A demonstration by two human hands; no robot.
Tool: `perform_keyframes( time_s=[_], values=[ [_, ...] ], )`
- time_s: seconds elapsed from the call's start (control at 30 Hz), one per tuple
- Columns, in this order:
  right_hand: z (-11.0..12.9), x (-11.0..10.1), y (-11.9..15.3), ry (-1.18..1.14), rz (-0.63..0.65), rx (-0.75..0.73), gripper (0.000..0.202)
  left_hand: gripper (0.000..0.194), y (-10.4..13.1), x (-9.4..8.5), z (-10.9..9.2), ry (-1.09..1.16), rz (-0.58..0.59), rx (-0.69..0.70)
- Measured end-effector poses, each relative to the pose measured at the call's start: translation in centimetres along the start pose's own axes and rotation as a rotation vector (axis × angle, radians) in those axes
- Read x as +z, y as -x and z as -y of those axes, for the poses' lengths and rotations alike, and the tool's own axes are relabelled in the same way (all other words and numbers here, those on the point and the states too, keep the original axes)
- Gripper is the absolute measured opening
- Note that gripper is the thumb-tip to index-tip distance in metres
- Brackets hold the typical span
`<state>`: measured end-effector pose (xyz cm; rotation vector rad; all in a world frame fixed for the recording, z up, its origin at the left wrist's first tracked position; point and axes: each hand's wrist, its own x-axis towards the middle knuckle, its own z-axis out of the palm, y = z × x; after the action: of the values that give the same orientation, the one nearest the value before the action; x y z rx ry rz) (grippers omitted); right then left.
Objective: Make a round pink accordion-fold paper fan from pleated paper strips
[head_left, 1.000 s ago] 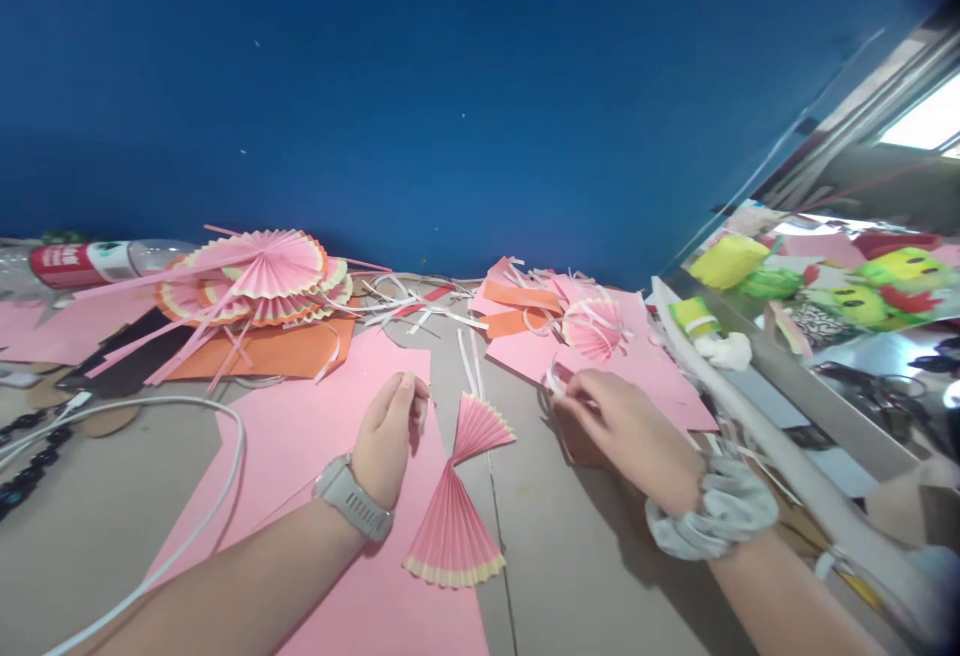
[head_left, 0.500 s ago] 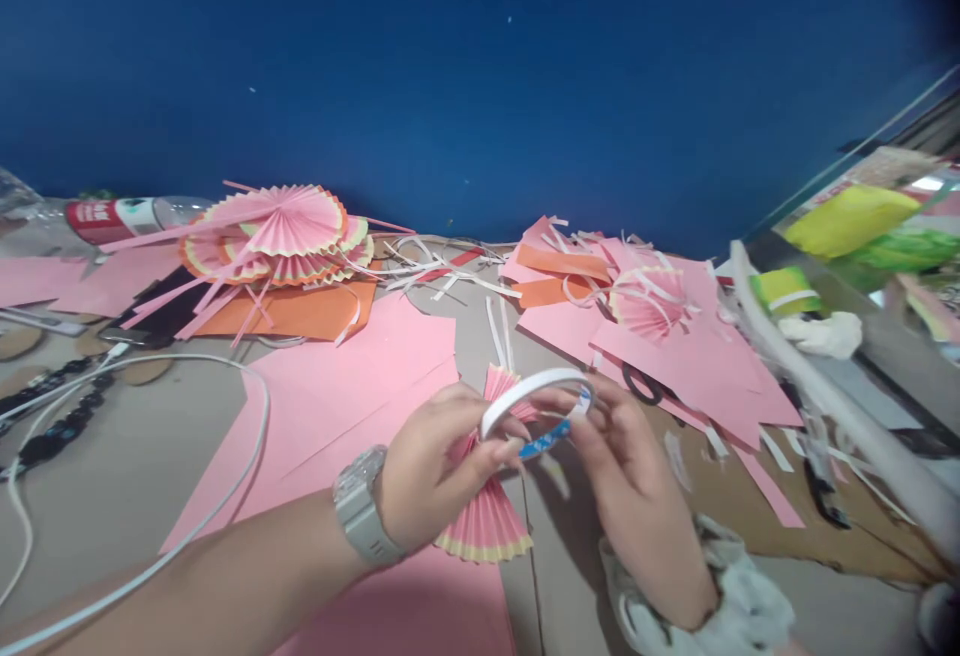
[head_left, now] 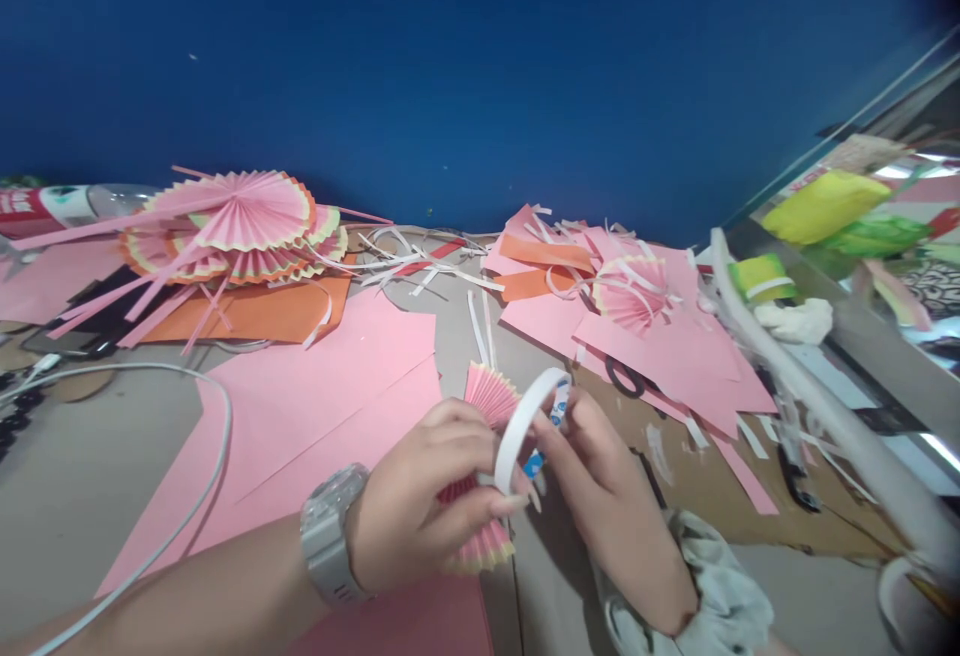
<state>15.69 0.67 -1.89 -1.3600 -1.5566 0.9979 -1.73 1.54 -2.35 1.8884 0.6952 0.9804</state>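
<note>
A narrow white roll of tape (head_left: 520, 423) with a blue-printed inner core is held between both hands. My right hand (head_left: 609, 498) grips its right side, with fingers through and around the ring. My left hand (head_left: 427, 496) is closed at the lower left of the roll, thumb and fingertips pinched against its edge; whether they hold a loose tape end is hard to see. Under the hands lies a pleated pink paper fan (head_left: 491, 394) with yellow edging, its middle partly covered by my left hand.
Large pink sheets (head_left: 330, 391) spread on the left. Behind them are several pleated rosettes (head_left: 251, 211) on orange paper (head_left: 247, 316). White strips (head_left: 420, 261) lie at the back. On the right are a pink paper pile (head_left: 675, 366), scissors (head_left: 624, 376), a cutter (head_left: 796, 481) and a white tube (head_left: 810, 366).
The tape roll has turned from lying tilted flat to a more upright angle. Both hands moved slightly left and down in view, and the whole scene shifted left as well.
</note>
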Motion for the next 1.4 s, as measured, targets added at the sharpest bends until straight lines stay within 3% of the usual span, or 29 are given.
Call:
perform_keyframes(
  time_s=[0.1, 0.13, 0.23, 0.37, 0.43, 0.5, 0.7, 0.93, 1.03, 1.1, 1.17, 1.3, 1.4],
  values=[
    [-0.3, -0.4, 0.4, 0.191, -0.117, -0.19, 0.05, 0.015, 0.3, 0.0, -0.1, -0.008, -0.014, -0.026],
    [-0.3, -0.6, 0.5, 0.276, -0.105, -0.269, 0.053, 0.016, 0.4, 0.0, -0.2, -0.003, -0.004, -0.025],
    [-0.1, -1.2, 0.6, 0.411, 0.008, -0.375, 0.031, 0.013, 0.8, 0.1, -0.5, 0.025, 0.059, 0.012],
    [0.1, -1.3, 0.5, 0.429, 0.006, -0.409, 0.033, 0.008, 1.0, 0.5, -1.0, 0.05, 0.088, 0.047],
    [0.1, -1.3, 0.5, 0.452, 0.046, -0.472, 0.042, 0.015, 1.0, 0.6, -1.2, 0.084, 0.085, 0.05],
    [0.1, -1.4, 0.6, 0.427, 0.054, -0.494, 0.036, 0.02, 1.0, 0.6, -1.3, 0.109, 0.101, 0.073],
    [0.3, -2.0, 0.8, 0.216, -0.077, -0.246, 0.015, 0.019, 1.1, 0.4, -1.0, 0.038, 0.075, 0.059],
    [0.0, -0.7, 0.2, -0.145, -0.039, 0.075, 0.009, 0.013, 0.5, 0.4, -0.4, 0.052, 0.06, 0.161],
    [-0.2, -0.4, 0.0, -0.15, -0.032, 0.114, 0.013, 0.015, 0.2, 0.6, -0.2, -0.014, 0.063, 0.202],
    [-0.3, -0.3, 0.0, -0.116, 0.018, 0.087, 0.015, 0.007, 0.2, 0.5, -0.2, -0.05, 0.047, 0.178],
    [-0.5, -0.3, 0.2, -0.081, 0.029, 0.035, 0.004, 0.008, 0.2, 0.3, -0.3, -0.036, 0.024, 0.119],
    [-0.8, -0.7, 0.6, 0.004, -0.066, -0.184, 0.051, 0.026, 0.5, 0.0, -0.2, 0.101, 0.048, -0.07],
    [-0.9, -1.3, 0.7, 0.203, 0.107, -0.376, 0.031, 0.029, 0.7, 0.1, -0.1, 0.177, 0.015, -0.172]
  ],
)
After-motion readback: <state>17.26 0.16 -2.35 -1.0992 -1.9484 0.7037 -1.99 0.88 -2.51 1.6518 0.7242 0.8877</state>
